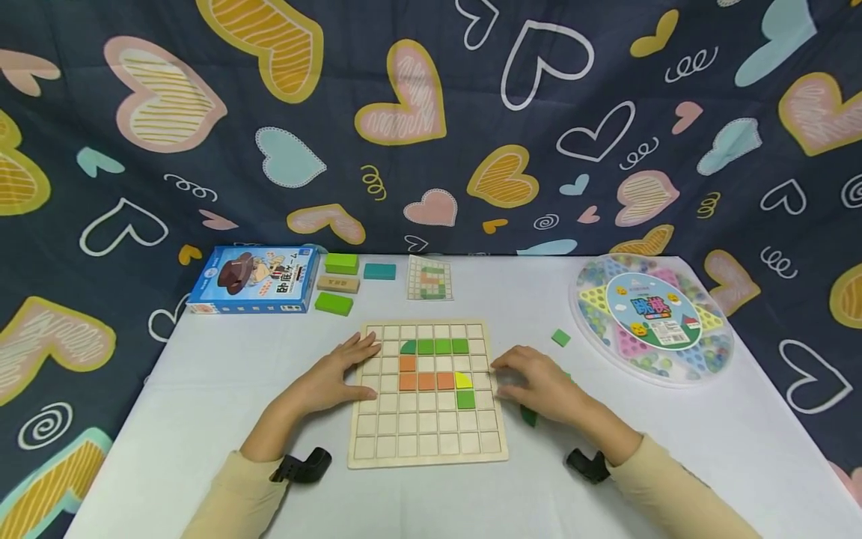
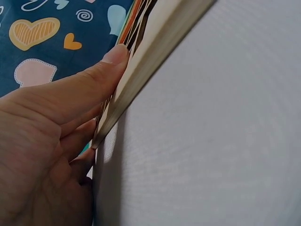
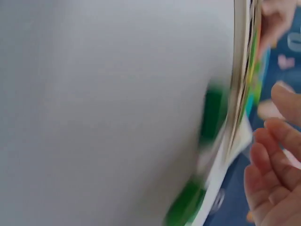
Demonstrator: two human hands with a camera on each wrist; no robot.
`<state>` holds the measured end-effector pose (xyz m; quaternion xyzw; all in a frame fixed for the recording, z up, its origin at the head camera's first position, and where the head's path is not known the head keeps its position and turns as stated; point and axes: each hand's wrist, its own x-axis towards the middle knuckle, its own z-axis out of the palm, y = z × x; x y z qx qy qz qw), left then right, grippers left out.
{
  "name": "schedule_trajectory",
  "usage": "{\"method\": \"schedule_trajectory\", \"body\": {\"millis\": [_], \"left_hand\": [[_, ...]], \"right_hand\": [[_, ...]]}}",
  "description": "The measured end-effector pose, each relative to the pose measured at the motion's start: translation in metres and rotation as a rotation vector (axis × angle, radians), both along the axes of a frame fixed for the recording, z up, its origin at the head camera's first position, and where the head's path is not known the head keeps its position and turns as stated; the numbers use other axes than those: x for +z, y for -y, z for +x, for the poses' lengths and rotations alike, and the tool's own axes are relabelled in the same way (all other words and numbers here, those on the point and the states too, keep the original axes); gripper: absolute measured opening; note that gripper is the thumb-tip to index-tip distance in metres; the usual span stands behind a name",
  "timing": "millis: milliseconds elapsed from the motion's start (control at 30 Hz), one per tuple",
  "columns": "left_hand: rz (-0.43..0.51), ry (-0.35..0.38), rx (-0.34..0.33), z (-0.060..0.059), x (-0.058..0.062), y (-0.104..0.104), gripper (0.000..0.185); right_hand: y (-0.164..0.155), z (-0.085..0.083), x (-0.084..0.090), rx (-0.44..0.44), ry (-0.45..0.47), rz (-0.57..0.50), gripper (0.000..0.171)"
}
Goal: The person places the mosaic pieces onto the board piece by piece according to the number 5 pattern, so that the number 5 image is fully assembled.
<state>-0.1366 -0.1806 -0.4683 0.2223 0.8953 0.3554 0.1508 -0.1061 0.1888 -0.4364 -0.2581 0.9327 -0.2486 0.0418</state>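
Wooden grid board (image 1: 427,442): lies flat on the white table (image 1: 222,389), in front of the person; taken as landmark for all entries below.

Pieces on the board: a green row (image 1: 435,346) near its far edge, an orange L-shape (image 1: 417,374) under that row, a yellow piece (image 1: 463,379) at the right end of the orange, one green square (image 1: 465,399) just below the yellow.

Left hand (image 1: 333,378): rests on the table against the board's left edge, fingers straight and laid over the edge squares; the left wrist view shows the thumb (image 2: 101,75) pressed along the board's side. It grips nothing.

Right hand (image 1: 539,382): rests just off the board's right edge, fingers loosely bent, tips touching the rim. The right wrist view is blurred; whether it holds anything cannot be told.

Dark green piece (image 1: 528,414): on the table under the right hand, beside the board's right edge.

Loose green square (image 1: 560,337): right of the board, apart from it.

Pattern card (image 1: 429,278): beyond the board's far edge.

Blue game box (image 1: 254,278): beyond the board, far left; green, tan and teal blocks (image 1: 341,283) between it and the card.

Round marble game tray (image 1: 652,318): well to the board's right.
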Motion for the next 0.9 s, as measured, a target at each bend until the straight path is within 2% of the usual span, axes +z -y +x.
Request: {"method": "schedule_trajectory", "body": {"millis": [133,300,400,633,767,900], "left_hand": [[-0.007,-0.009,-0.008,0.0,0.0,0.0,0.082],[-0.01,-0.009,-0.011,-0.001,0.001,0.001,0.082],[-0.007,-0.008,-0.008,-0.001,0.001,0.0,0.082],[-0.008,0.003,-0.012,-0.001,-0.001,-0.001,0.083],[-0.009,0.0,-0.007,-0.002,0.0,-0.001,0.082],[-0.006,0.001,-0.006,-0.002,-0.001,0.0,0.082]], "right_hand": [[-0.035,0.0,-0.004,-0.146,0.028,0.017,0.035],[-0.054,-0.001,-0.01,-0.203,0.06,0.036,0.024],[-0.051,-0.002,-0.01,-0.205,0.06,0.057,0.02],[-0.042,-0.001,-0.009,-0.206,0.062,0.139,0.024],[-0.031,0.003,-0.006,-0.187,0.03,0.099,0.024],[-0.01,0.017,-0.003,-0.072,0.035,0.024,0.025]]}}
